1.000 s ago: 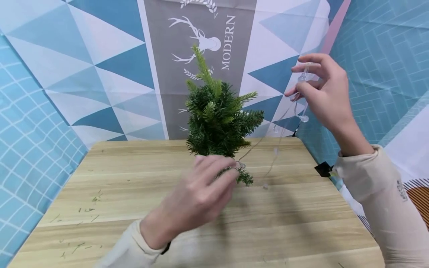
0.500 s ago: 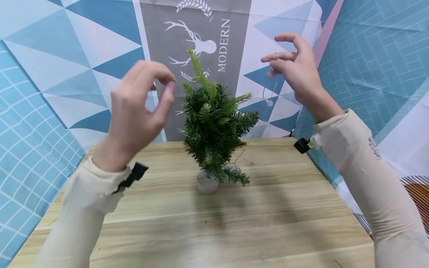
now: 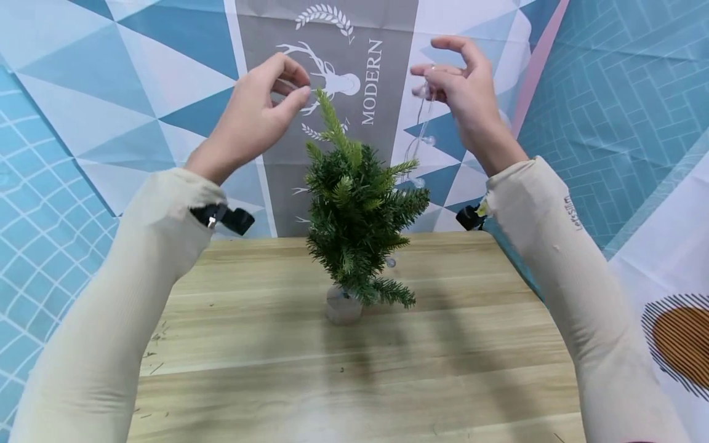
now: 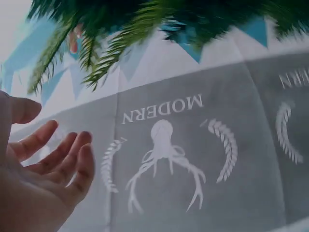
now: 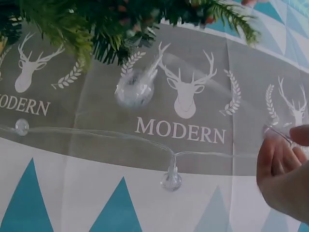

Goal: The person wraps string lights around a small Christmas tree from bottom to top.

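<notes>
A small artificial Christmas tree point(image 3: 360, 209) stands upright on the table on a pale round base point(image 3: 343, 306). My left hand point(image 3: 263, 101) is raised at the left of its light-green tip, fingers loosely bent and holding nothing. To the right, above the side branches, my right hand point(image 3: 468, 92) pinches a clear string of lights point(image 3: 428, 140) between thumb and finger. The strand hangs down behind the tree, where foliage hides part of it. In the right wrist view, the wire runs sideways from the fingers with round clear bulbs point(image 5: 171, 181).
The wooden table point(image 3: 249, 344) has bits of fallen needles point(image 3: 157, 332) at its left. Behind it hangs a printed cloth point(image 3: 194, 80) with deer heads, and a blue tiled-pattern cloth point(image 3: 620, 111) lines the right side. Each wrist carries a black camera point(image 3: 238, 220).
My left hand has left the lower front branches, rising to the left and then towards the treetop. My right hand has moved left and up, bringing the string of lights closer to the tree.
</notes>
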`<state>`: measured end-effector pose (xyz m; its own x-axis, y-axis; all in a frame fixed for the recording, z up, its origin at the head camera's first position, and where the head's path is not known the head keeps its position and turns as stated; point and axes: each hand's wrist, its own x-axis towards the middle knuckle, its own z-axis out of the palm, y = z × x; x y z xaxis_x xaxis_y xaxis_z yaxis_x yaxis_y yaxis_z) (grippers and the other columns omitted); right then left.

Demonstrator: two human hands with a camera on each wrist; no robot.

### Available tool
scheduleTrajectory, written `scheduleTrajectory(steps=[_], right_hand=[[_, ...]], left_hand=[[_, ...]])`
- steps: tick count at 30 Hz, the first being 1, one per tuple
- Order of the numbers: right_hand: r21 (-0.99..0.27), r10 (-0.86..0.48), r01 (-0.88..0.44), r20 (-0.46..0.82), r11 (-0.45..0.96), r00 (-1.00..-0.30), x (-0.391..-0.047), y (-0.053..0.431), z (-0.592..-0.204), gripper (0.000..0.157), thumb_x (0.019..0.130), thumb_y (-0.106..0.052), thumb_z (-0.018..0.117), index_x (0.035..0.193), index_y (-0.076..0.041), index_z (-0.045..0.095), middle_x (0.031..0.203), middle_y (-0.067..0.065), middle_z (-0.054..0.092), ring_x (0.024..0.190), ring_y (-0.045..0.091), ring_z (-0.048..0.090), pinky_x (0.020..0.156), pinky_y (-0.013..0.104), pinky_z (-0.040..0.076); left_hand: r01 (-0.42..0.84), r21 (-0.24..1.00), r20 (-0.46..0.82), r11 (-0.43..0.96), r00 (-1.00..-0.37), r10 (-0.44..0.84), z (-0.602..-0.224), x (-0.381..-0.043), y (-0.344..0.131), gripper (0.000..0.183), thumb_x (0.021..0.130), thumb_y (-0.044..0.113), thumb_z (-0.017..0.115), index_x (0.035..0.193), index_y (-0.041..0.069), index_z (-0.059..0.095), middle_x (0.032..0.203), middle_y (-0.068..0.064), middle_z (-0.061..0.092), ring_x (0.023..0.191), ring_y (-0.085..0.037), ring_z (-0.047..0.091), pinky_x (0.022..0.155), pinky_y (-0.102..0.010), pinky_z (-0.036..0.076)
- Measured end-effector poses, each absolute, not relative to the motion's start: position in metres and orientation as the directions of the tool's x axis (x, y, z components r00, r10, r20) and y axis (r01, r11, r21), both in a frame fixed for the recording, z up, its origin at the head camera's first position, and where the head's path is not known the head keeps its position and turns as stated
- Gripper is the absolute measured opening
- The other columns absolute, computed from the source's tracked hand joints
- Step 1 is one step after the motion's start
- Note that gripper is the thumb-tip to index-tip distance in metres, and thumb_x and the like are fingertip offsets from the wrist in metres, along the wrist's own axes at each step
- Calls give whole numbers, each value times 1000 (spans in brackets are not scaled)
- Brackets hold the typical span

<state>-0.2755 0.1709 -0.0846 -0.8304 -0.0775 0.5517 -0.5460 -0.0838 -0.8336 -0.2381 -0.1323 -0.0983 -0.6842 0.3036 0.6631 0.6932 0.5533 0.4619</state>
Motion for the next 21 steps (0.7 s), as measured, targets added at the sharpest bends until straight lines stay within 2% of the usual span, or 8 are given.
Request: scheduleTrajectory(steps=[2,4,7,10,13,16,19,21], right_hand=[[-844,-145,-522,535,-122,-832,-280,164,-83,44,96,0,61,137,-13,51,109,20,71,62,21,55,71,30,52],[-860,-238,-494,510,-128,-827,-283,157,-80,48,97,0,60,141,-16,49,110,21,70,62,20,53,74,31,52],[-876,-387,-477,465,-72,-796,-283,147,-76,52,99,-3,58,146,-20,44,117,20,68,82,23,59,85,34,46],[-873,-492,-487,436,-27,-753,-281,138,-71,51,99,-6,58,147,-20,43,119,19,67,107,28,58,92,38,40],[-873,-548,-487,426,-39,-720,-279,131,-66,49,99,-6,58,146,-15,45,117,19,68,112,32,56,95,40,40],[-872,-564,-486,426,-50,-707,-277,128,-62,47,99,-3,57,144,-10,46,114,20,69,108,32,59,95,41,43],[-885,-552,-465,402,-28,-731,-276,130,-61,43,99,-2,56,142,-7,48,112,23,68,98,31,61,92,40,47],[-895,-534,-446,370,15,-761,-276,134,-62,41,99,-1,56,140,-5,49,110,25,67,90,30,62,87,39,51]], left_hand=[[647,577,573,498,-756,317,-90,-249,-129,30,104,29,50,127,10,54,128,-5,56,113,-16,56,93,-32,49],[613,653,504,445,-790,348,-83,-260,-124,35,105,31,48,134,11,50,136,-7,52,119,-19,54,96,-36,49],[562,735,403,380,-812,422,-75,-272,-117,43,106,33,43,145,15,42,147,-7,45,128,-20,48,105,-40,44],[505,801,300,321,-803,514,-70,-280,-111,49,107,38,37,153,20,33,155,-3,38,138,-19,40,116,-44,31],[447,861,227,242,-765,603,-68,-285,-108,49,109,39,32,154,20,32,153,-4,43,141,-19,37,121,-45,20],[387,910,213,149,-745,632,-67,-287,-107,43,109,34,35,144,11,46,123,-12,64,127,-25,50,117,-40,26],[400,905,246,144,-769,591,-67,-289,-109,34,107,30,44,123,3,59,101,-9,61,101,-23,55,100,-31,40],[461,861,290,213,-791,539,-67,-291,-114,30,104,29,52,110,2,63,98,-5,54,86,-20,51,85,-27,43]])
